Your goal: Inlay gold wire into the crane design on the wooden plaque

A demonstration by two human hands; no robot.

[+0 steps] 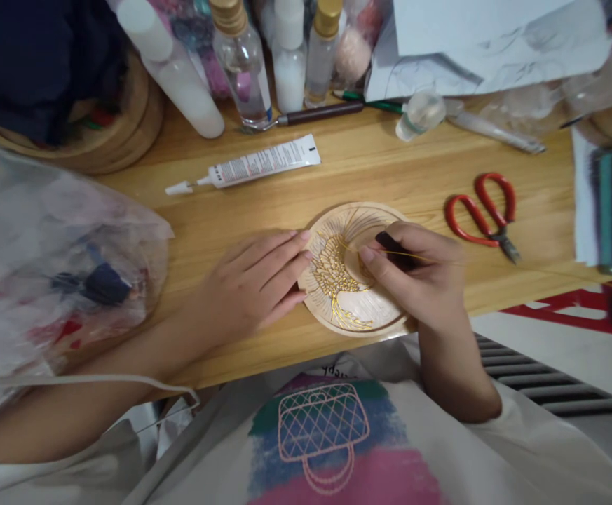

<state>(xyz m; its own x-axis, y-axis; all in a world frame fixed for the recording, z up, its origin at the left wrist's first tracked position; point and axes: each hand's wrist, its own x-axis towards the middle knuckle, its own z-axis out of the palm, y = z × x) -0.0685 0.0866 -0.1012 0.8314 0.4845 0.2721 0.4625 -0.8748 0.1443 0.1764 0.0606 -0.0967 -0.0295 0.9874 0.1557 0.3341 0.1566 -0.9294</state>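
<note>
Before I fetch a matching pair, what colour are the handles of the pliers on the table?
The handles are red, best seen in the head view.

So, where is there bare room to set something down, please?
Bare wood lies between the white tube and the red pliers, and between that tube and the left hand. The far side is crowded with bottles and papers.

Gold lines form a scale-like, branching pattern on the pale wooden disc (pixel 382 306), with fine dark streaks fanning toward its far side. The thread (pixel 411 255) is gold too. Yellowish grain streaks the tabletop (pixel 232 226). At right, the pliers (pixel 496 237) have red handles; the near, whitish shirt (pixel 321 442) bears pink lattice over green, blue and magenta.
</note>
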